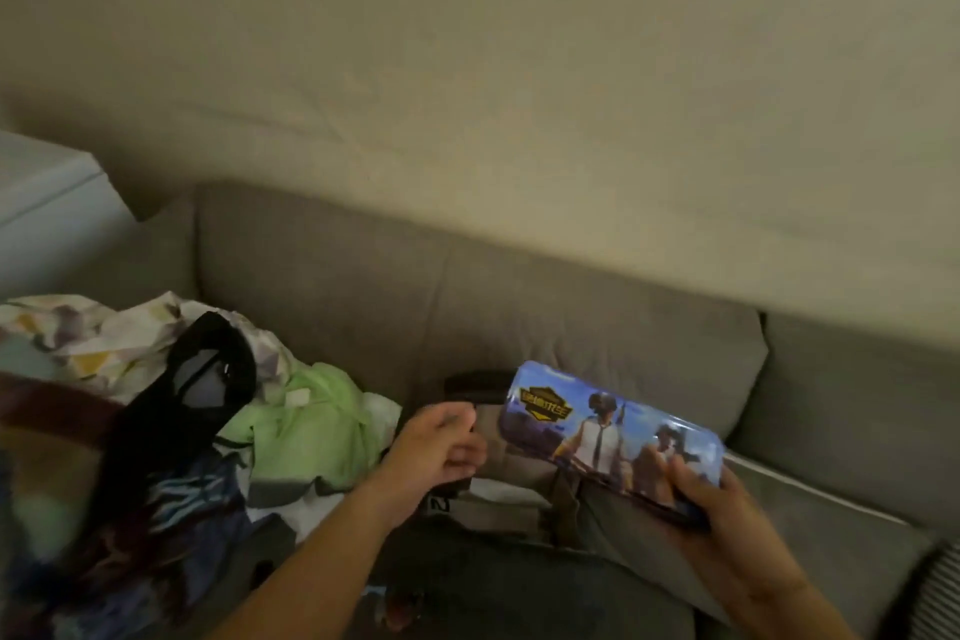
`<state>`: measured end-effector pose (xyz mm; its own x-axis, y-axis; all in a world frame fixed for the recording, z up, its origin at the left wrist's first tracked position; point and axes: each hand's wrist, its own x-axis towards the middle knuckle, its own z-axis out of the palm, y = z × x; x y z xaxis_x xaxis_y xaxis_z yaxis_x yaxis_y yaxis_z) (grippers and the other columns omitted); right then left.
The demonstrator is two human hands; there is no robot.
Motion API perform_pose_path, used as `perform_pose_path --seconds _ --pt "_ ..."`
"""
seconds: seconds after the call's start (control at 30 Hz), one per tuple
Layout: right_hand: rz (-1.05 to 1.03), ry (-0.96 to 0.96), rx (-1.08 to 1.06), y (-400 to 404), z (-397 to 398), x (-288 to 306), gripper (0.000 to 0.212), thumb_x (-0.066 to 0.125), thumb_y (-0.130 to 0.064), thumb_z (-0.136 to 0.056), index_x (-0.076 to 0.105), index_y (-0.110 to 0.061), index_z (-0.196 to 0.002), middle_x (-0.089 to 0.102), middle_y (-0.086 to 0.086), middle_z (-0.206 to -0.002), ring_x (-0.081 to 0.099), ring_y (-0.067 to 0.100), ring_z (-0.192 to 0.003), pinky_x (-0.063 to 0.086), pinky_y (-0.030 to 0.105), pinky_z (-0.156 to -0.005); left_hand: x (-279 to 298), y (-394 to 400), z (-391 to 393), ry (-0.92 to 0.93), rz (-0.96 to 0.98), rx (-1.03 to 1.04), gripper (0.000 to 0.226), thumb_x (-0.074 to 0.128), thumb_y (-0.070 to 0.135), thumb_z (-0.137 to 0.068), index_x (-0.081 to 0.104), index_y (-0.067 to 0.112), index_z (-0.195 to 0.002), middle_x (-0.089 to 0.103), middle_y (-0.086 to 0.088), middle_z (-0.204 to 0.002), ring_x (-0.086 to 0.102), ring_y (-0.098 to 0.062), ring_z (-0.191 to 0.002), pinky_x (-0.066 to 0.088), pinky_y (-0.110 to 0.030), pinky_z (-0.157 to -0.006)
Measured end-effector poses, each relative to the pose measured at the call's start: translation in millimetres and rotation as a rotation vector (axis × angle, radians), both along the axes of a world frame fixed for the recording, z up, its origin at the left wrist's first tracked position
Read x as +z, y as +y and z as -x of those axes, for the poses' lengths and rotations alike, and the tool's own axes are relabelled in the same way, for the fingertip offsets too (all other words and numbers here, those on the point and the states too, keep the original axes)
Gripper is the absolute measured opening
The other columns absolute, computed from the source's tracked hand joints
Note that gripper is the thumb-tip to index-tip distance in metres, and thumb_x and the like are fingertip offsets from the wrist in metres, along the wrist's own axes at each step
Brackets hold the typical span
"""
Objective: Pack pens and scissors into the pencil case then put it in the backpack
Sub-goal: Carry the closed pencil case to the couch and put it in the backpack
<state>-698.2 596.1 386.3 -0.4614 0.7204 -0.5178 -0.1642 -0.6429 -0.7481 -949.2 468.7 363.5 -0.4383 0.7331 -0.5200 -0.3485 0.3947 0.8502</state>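
Head view: right hand (711,499) grips the near right end of the pencil case (613,437), thumb on its printed blue lid, case closed and held tilted above the lap. Left hand (441,447) just left of the case, not touching it, fingers loosely curled, holding nothing visible. Backpack (156,457), dark with black top handle, stands at far left on the grey sofa (519,296), green cloth (306,426) and patterned bedding (93,333) beside it.

glossy printed pencil case (613,431), matt cloth sofa (519,296)
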Motion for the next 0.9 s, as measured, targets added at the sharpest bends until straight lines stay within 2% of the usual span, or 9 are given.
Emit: perform_pose_path --seconds 0.1,0.17,0.23,0.37,0.43,0.6,0.7,0.8,0.9 --pt "0.023 -0.055 -0.137 16 -14 -21 0.048 0.062 -0.013 -0.078 0.056 -0.013 -0.126 0.074 0.008 -0.101 0.072 0.024 -0.084 0.058 0.037 -0.057 -59 31 18 0.004 0.256 -0.043 0.01 0.05 0.019 -0.101 0.059 0.018 -0.1 0.063 -0.008 -0.096 0.062 -0.02 -0.083 0.054 -0.029 -0.07" --pt "0.047 -0.111 -0.169 25 -24 -36 0.04 0.056 -0.013 -0.086 0.056 -0.018 -0.126 0.075 0.003 -0.096 0.073 0.021 -0.078 0.058 0.038 -0.056 -105 48 27 0.104 0.368 -0.163 0.015 0.05 0.021 -0.1 0.064 0.016 -0.103 0.061 -0.004 -0.096 0.06 -0.019 -0.091 0.054 -0.038 -0.084" --pt "0.084 -0.155 -0.169 31 -27 -50 0.041 0.055 -0.014 -0.089 0.054 -0.022 -0.129 0.072 0.006 -0.108 0.072 0.024 -0.082 0.058 0.039 -0.058 -136 59 28 0.18 0.436 -0.237 0.014 0.051 0.024 -0.098 0.064 0.021 -0.099 0.062 -0.003 -0.102 0.058 -0.018 -0.096 0.048 -0.038 -0.092" --pt "0.153 -0.186 -0.181 34 -17 -75 0.048 0.059 -0.015 -0.079 0.056 -0.02 -0.127 0.066 0.012 -0.119 0.068 0.028 -0.096 0.058 0.041 -0.06 -161 79 14 0.289 0.46 -0.23 0.02 0.056 0.026 -0.096 0.052 0.031 -0.078 0.058 0.006 -0.089 0.052 -0.008 -0.08 0.04 -0.025 -0.073" --pt "0.163 -0.176 -0.171 36 -9 -84 0.052 0.063 -0.015 -0.073 0.058 -0.018 -0.125 0.065 0.015 -0.12 0.064 0.031 -0.105 0.057 0.046 -0.069 -174 87 12 0.408 0.489 -0.227 0.027 0.055 0.03 -0.097 0.044 0.037 -0.074 0.059 0.005 -0.093 0.051 -0.008 -0.082 0.035 -0.022 -0.073" --pt "0.104 -0.2 -0.164 41 -7 -86 0.055 0.068 -0.017 -0.067 0.059 -0.016 -0.121 0.069 0.015 -0.112 0.068 0.031 -0.097 0.058 0.043 -0.067 -184 89 18 0.416 0.517 -0.205 0.018 0.056 0.027 -0.097 0.058 0.025 -0.079 0.06 0.004 -0.083 0.053 -0.009 -0.076 0.042 -0.028 -0.077" --pt "0.059 -0.234 -0.159 47 -12 -86 0.075 0.088 -0.026 -0.045 0.062 -0.018 -0.115 0.07 0.014 -0.112 0.068 0.032 -0.098 0.057 0.05 -0.073 -174 79 25 0.43 0.499 -0.329 0.016 0.055 0.023 -0.096 0.065 0.021 -0.084 0.063 0.004 -0.083 0.058 -0.008 -0.076 0.044 -0.023 -0.066" --pt "-0.001 -0.278 -0.173 51 -14 -82 0.09 0.095 -0.033 -0.031 0.063 -0.019 -0.114 0.07 0.016 -0.111 0.069 0.031 -0.096 0.054 0.053 -0.077 -151 68 29 0.293 0.431 -0.302 0.013 0.057 0.021 -0.096 0.069 0.019 -0.091 0.069 0.0 -0.089 0.064 -0.013 -0.083 0.051 -0.029 -0.076" --pt "-0.037 -0.259 -0.176 55 -20 -75 0.058 0.074 -0.017 -0.068 0.056 -0.019 -0.123 0.069 0.013 -0.113 0.069 0.029 -0.095 0.057 0.046 -0.074 -112 70 37 0.019 0.228 -0.075 0.018 0.057 0.023 -0.096 0.071 0.014 -0.098 0.072 -0.009 -0.099 0.067 -0.025 -0.094 0.051 -0.042 -0.088"
